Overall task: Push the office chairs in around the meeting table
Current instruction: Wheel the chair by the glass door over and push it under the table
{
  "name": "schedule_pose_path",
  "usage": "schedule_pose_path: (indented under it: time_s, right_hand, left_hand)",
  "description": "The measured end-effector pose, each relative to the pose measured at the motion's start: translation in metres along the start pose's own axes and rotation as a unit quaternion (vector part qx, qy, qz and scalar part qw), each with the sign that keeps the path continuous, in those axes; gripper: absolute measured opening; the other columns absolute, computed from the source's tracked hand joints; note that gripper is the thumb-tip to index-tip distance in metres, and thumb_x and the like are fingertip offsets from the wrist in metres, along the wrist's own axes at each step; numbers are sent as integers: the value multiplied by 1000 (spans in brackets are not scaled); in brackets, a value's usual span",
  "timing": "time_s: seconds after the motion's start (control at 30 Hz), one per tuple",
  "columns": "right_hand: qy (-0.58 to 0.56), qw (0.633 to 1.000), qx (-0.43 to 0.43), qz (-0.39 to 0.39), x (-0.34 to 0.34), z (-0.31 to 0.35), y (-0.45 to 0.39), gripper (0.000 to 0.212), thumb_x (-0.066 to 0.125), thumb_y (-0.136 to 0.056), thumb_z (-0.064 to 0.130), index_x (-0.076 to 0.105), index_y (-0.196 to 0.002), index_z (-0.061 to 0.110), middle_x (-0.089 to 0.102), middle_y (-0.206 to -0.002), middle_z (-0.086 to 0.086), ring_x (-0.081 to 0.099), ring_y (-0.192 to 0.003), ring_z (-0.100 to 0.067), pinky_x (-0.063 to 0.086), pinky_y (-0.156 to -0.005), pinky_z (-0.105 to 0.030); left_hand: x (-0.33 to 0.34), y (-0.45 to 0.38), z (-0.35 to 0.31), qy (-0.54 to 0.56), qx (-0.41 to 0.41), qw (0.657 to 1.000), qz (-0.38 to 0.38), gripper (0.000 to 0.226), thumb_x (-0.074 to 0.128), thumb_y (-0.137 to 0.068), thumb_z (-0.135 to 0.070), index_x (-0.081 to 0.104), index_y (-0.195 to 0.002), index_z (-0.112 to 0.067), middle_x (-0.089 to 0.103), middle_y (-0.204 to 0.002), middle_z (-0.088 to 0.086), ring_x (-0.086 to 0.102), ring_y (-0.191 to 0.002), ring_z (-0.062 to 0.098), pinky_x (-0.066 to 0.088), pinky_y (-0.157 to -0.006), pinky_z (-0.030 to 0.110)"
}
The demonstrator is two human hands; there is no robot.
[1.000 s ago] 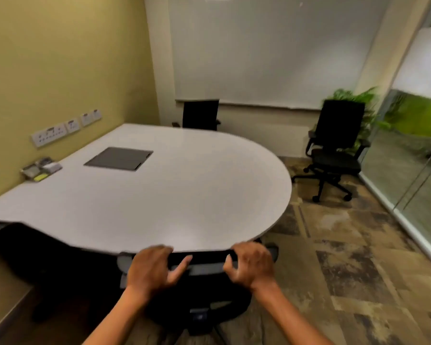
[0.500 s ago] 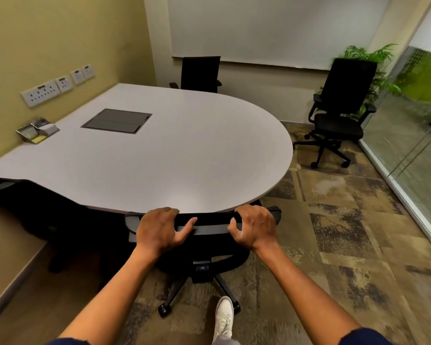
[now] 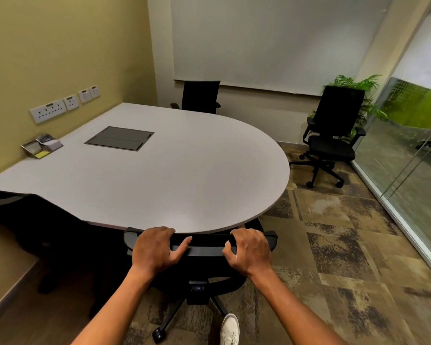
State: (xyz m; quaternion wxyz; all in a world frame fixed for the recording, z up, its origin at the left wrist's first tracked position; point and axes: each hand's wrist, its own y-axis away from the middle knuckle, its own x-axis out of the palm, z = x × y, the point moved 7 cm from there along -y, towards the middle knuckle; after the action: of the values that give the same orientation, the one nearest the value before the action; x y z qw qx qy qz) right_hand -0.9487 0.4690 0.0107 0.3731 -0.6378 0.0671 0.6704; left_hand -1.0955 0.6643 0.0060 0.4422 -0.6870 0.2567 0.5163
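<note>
A black office chair point(image 3: 204, 247) stands right in front of me, its backrest top touching the near rim of the grey meeting table point(image 3: 184, 175); its seat is hidden under the tabletop. My left hand point(image 3: 157, 247) and my right hand point(image 3: 249, 250) both grip the top of that backrest. A second black chair point(image 3: 200, 97) sits tucked against the table's far side. A third black chair point(image 3: 334, 135) stands apart from the table on the carpet at the right, near the glass wall.
A glass wall point(image 3: 408, 158) runs along the right side, with a potted plant point(image 3: 358, 83) in the corner. A card holder point(image 3: 41, 146) and a flush cable hatch point(image 3: 120, 141) lie on the table. Wall sockets point(image 3: 65, 105) line the yellow wall. My white shoe point(image 3: 230, 329) is beside the chair base.
My view has tilted downward, so the chair's base and my shoe show. Both hands keep hold of the backrest, which stays against the table rim.
</note>
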Motion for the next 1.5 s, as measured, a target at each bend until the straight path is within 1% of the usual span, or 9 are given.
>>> schedule_pose_path:
  time_s: [0.17,0.27,0.37,0.6,0.73,1.0,1.17,1.4,1.5]
  right_hand:
    - [1,1000,7,2,2,6,1,39,47,-86,48,68,-83,15,65,-71,-2,57,-61,-22,48,-64,-35]
    - [11,1000,15,-16,-6,7,-2,38,46,-85,48,62,-74,15,57,-61,-2,48,-53,-20,44,-57,-34]
    - [19,999,18,-30,-9,9,3,38,45,-85,46,58,-70,14,52,-57,-2,34,-52,-17,38,-55,-33]
    - [32,999,5,-20,-13,16,27,34,46,-85,46,53,-67,17,45,-55,2,31,-50,-16,30,-56,-30]
    - [33,999,-6,-30,-23,20,48,33,48,-83,45,51,-66,17,45,-55,1,28,-51,-15,29,-56,-29]
    - [33,999,-8,-15,-23,25,54,32,48,-84,46,55,-69,18,49,-59,2,32,-54,-13,31,-58,-29]
    - [31,999,-11,-14,-18,31,46,33,49,-84,46,60,-72,17,53,-61,2,42,-54,-15,36,-58,-31]
    - [25,1000,-11,1,-2,38,17,35,48,-84,47,61,-72,16,55,-62,1,47,-53,-17,42,-57,-34]
    - [24,1000,-5,15,8,39,-7,38,48,-84,47,62,-72,14,58,-62,-1,50,-53,-20,40,-57,-33]
  left_hand:
    - [1,-5,4,0,8,1000,7,85,22,-85,-86,72,-77,-17,66,-66,-5,62,-63,14,54,-62,35]
    - [-4,-12,4,5,-3,1000,17,86,17,-83,-88,65,-65,-19,59,-57,-6,56,-55,11,53,-58,34]
    - [-8,-7,2,20,-19,999,18,82,20,-84,-86,57,-56,-19,54,-51,-5,53,-51,11,52,-56,35]
    - [-7,21,4,38,-41,998,26,89,19,-84,-88,72,-67,-18,65,-58,-4,61,-57,11,55,-62,35]
    - [-11,38,1,41,-41,998,16,90,19,-85,-87,73,-70,-18,66,-58,-4,61,-56,10,55,-62,35]
    - [-16,49,2,33,-34,999,-2,83,24,-88,-83,74,-71,-19,71,-67,-5,66,-65,12,56,-63,34]
    - [-17,40,13,33,-40,999,-9,82,24,-88,-83,74,-71,-20,70,-66,-6,65,-65,10,57,-62,35]
    - [-15,21,31,31,-49,998,-39,76,31,-88,-79,76,-71,-20,72,-67,-5,68,-67,16,55,-59,33]
    - [-7,0,43,23,-58,998,-25,81,25,-89,-80,73,-67,-18,70,-65,-3,66,-64,16,54,-58,36]
